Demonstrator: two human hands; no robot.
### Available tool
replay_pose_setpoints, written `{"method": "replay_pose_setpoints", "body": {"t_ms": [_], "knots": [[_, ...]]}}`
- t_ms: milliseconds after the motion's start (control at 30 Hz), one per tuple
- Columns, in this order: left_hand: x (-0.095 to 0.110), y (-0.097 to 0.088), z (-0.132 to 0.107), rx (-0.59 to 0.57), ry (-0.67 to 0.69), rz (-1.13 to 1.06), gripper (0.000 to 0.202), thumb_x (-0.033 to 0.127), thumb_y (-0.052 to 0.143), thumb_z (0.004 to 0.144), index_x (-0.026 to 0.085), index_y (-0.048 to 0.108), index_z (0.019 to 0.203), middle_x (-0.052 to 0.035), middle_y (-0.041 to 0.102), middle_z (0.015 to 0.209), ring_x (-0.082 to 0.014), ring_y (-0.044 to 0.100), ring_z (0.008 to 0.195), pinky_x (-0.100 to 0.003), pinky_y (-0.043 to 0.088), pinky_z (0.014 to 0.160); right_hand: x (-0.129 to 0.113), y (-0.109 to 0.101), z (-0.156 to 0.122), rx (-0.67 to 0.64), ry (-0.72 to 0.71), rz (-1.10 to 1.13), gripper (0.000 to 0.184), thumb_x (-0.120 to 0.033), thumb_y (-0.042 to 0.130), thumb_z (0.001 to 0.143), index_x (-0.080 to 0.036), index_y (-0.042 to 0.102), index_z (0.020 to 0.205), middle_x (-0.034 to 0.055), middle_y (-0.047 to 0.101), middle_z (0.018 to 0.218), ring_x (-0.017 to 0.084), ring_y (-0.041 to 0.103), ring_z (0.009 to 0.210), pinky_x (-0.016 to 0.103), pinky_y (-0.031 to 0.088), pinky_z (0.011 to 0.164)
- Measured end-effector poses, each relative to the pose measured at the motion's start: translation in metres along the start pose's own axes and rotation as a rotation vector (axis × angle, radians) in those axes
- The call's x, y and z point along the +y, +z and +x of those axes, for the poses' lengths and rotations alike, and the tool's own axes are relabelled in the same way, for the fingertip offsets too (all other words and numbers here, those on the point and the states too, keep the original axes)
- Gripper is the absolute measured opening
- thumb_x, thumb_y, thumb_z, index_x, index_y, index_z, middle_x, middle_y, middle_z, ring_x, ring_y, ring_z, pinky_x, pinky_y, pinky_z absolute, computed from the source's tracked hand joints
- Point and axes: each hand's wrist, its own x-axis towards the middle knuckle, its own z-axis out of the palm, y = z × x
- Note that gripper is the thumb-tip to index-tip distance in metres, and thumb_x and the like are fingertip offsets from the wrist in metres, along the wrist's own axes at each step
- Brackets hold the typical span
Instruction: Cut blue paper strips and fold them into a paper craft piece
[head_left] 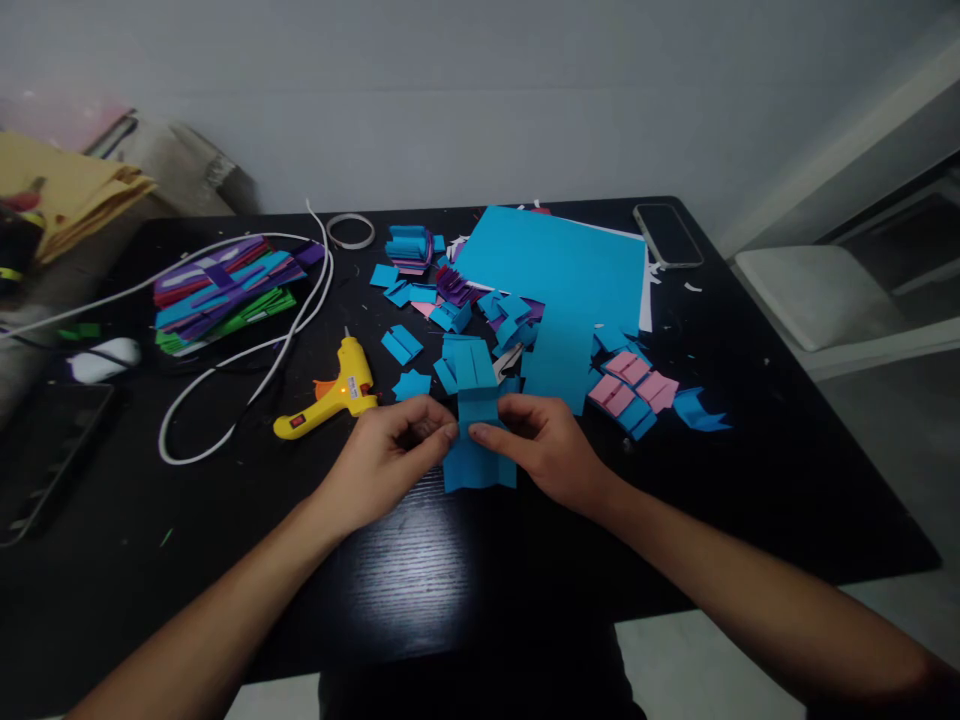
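Near the middle of the black table, a folded piece of blue paper (480, 465) with crease lines is held up between my two hands. My left hand (394, 450) pinches its left edge between thumb and fingers. On the opposite edge, my right hand (551, 445) grips it with the thumb in front. Just behind lie cut blue paper pieces (514, 320) and a long blue strip (559, 350). A yellow glue gun (337, 390) rests on its side to the left of my left hand. Pink and blue folded pieces (626, 390) lie beyond my right hand.
A large blue sheet (562, 255) covers the back of the table, with a phone (667, 236) at its right. Bundled coloured strips (232, 290), a white cable (176, 400) and a tape roll (350, 232) are at left. A white stool (814, 295) stands right of the table.
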Motion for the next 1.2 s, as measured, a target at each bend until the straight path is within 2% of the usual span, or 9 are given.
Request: {"method": "replay_pose_setpoints", "body": {"t_ms": [167, 300, 433, 600, 767, 900, 1100, 1200], "knots": [[-0.004, -0.008, 0.002, 0.015, 0.001, 0.019, 0.022, 0.036, 0.063, 0.095, 0.017, 0.067, 0.084, 0.0006, 0.064, 0.069, -0.0137, 0.059, 0.064, -0.024, 0.045, 0.060, -0.001, -0.002, 0.002, 0.073, -0.047, -0.037, 0.033, -0.048, 0.083, 0.079, -0.020, 0.069, 0.072, -0.0017, 0.063, 0.069, 0.014, 0.057, 0.064, 0.027, 0.049, 0.059], [0.002, -0.008, 0.002, 0.073, 0.016, 0.002, 0.025, 0.039, 0.061, 0.097, 0.017, 0.068, 0.087, -0.0003, 0.066, 0.071, -0.0138, 0.060, 0.065, -0.024, 0.047, 0.060, -0.003, -0.003, 0.003, 0.086, -0.045, -0.028, 0.033, -0.050, 0.084, 0.078, -0.020, 0.070, 0.075, -0.0019, 0.064, 0.069, 0.014, 0.058, 0.065, 0.027, 0.050, 0.061], [0.006, -0.002, 0.000, 0.040, 0.012, -0.026, 0.023, 0.040, 0.067, 0.095, 0.018, 0.072, 0.096, 0.0027, 0.062, 0.067, -0.0123, 0.057, 0.062, -0.023, 0.045, 0.057, -0.002, -0.001, 0.001, 0.057, -0.051, -0.003, 0.029, -0.043, 0.084, 0.080, -0.020, 0.069, 0.073, -0.0026, 0.063, 0.068, 0.013, 0.058, 0.064, 0.027, 0.050, 0.061], [0.002, -0.001, 0.000, -0.024, -0.007, -0.042, 0.023, 0.040, 0.065, 0.097, 0.019, 0.071, 0.088, 0.0027, 0.061, 0.066, -0.0115, 0.056, 0.060, -0.022, 0.043, 0.056, -0.002, 0.000, 0.000, 0.058, -0.063, -0.054, 0.031, -0.042, 0.083, 0.081, -0.020, 0.066, 0.068, -0.0031, 0.060, 0.065, 0.013, 0.055, 0.061, 0.027, 0.049, 0.059], [0.000, -0.002, 0.000, -0.030, 0.005, 0.000, 0.028, 0.043, 0.061, 0.099, 0.018, 0.070, 0.089, 0.0031, 0.055, 0.066, -0.0117, 0.049, 0.060, -0.023, 0.038, 0.055, -0.003, 0.001, 0.000, 0.066, -0.060, -0.076, 0.036, -0.050, 0.085, 0.077, -0.020, 0.068, 0.070, -0.0020, 0.063, 0.066, 0.014, 0.056, 0.062, 0.028, 0.049, 0.059], [0.001, 0.001, -0.001, -0.005, 0.006, -0.025, 0.025, 0.043, 0.065, 0.096, 0.019, 0.069, 0.092, 0.0045, 0.050, 0.065, -0.0113, 0.045, 0.059, -0.023, 0.036, 0.054, -0.002, 0.001, -0.001, 0.062, -0.057, -0.076, 0.035, -0.050, 0.086, 0.077, -0.019, 0.069, 0.071, -0.0012, 0.065, 0.069, 0.014, 0.057, 0.064, 0.028, 0.049, 0.061], [0.002, 0.001, -0.001, 0.007, 0.020, -0.010, 0.025, 0.040, 0.065, 0.096, 0.018, 0.067, 0.083, 0.0051, 0.046, 0.062, -0.0108, 0.041, 0.057, -0.023, 0.033, 0.053, -0.002, 0.001, -0.002, 0.077, -0.080, -0.129, 0.033, -0.047, 0.085, 0.079, -0.020, 0.070, 0.070, -0.0019, 0.063, 0.066, 0.014, 0.056, 0.063, 0.027, 0.045, 0.058], [0.003, 0.001, 0.000, -0.001, 0.008, -0.048, 0.024, 0.038, 0.065, 0.095, 0.018, 0.064, 0.081, 0.0057, 0.044, 0.061, -0.0103, 0.040, 0.056, -0.023, 0.032, 0.052, -0.001, 0.001, -0.001, 0.056, -0.078, -0.084, 0.028, -0.046, 0.085, 0.080, -0.020, 0.074, 0.076, 0.0000, 0.070, 0.074, 0.015, 0.062, 0.069, 0.028, 0.049, 0.064]]}}
